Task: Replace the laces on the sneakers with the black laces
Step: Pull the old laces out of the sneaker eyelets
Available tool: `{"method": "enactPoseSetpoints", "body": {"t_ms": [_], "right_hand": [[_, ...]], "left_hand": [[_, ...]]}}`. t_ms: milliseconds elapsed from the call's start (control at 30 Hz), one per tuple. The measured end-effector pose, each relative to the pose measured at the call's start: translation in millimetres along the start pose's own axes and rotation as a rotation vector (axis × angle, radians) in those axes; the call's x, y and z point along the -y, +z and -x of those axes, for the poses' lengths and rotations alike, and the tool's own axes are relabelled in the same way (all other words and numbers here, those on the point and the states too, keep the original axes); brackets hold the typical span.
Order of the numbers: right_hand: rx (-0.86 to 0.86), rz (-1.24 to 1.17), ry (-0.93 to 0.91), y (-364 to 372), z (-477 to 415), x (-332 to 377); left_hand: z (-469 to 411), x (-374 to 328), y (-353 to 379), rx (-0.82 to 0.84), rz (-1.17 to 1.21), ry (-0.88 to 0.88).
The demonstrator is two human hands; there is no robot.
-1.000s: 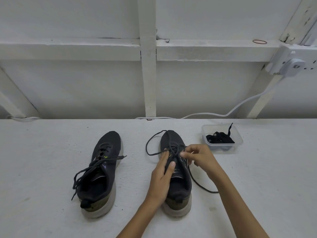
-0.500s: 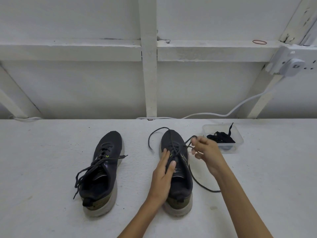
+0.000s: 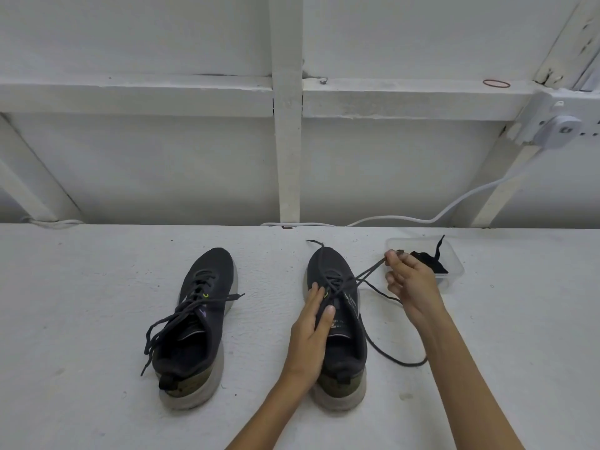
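Dark lace (image 3: pixel 370 271) runs taut from sneaker (image 3: pixel 326 259), under flat left hand (image 3: pixel 311 332), to pinching right hand (image 3: pixel 412 282).

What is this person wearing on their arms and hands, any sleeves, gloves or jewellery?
Nothing that shows. The left forearm and right forearm are bare down to the frame edge, with no sleeves in view. The left hand and right hand have no gloves, and no watch, bracelet or ring is visible.

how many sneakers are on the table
2. The left sneaker lies untouched; the right sneaker is at centre, pressed by the left hand while the right hand pinches its lace.
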State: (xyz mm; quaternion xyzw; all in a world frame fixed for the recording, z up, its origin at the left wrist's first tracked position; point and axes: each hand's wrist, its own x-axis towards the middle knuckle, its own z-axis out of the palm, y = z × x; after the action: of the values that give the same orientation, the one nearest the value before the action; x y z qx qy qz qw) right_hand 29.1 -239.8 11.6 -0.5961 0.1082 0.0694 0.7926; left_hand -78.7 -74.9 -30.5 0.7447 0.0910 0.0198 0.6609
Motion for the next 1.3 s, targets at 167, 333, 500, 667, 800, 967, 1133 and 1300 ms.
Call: {"method": "enactPoseSetpoints", "body": {"t_ms": [167, 333, 500, 667, 800, 967, 1133, 1300], "right_hand": [[0.261, 0.457, 0.121, 11, 26, -23], [0.09, 0.298, -0.012, 11, 16, -22], [-0.02, 0.146, 0.015, 7, 11, -22], [0.224, 0.447, 0.021, 21, 34, -32], [-0.054, 0.248, -0.109, 14, 14, -17], [-0.04, 0.237, -0.055, 11, 16, -21], [0.157, 0.402, -0.113, 26, 35, -38], [-0.192, 0.105, -0.127, 14, 8, -19]], "left_hand": [[-1, 0, 1, -0.01, -0.01, 0.003], [0, 0, 1, -0.009, -0.002, -0.001], [0, -2, 1, -0.01, 0.003, -0.01], [0, -1, 1, -0.019, -0.01, -0.005], [0, -1, 1, -0.007, 0.01, -0.004], [0, -1, 1, -0.017, 0.004, -0.001], [0, -1, 1, -0.022, -0.005, 0.005], [0, -1, 0, -0.016, 0.005, -0.009]]}}
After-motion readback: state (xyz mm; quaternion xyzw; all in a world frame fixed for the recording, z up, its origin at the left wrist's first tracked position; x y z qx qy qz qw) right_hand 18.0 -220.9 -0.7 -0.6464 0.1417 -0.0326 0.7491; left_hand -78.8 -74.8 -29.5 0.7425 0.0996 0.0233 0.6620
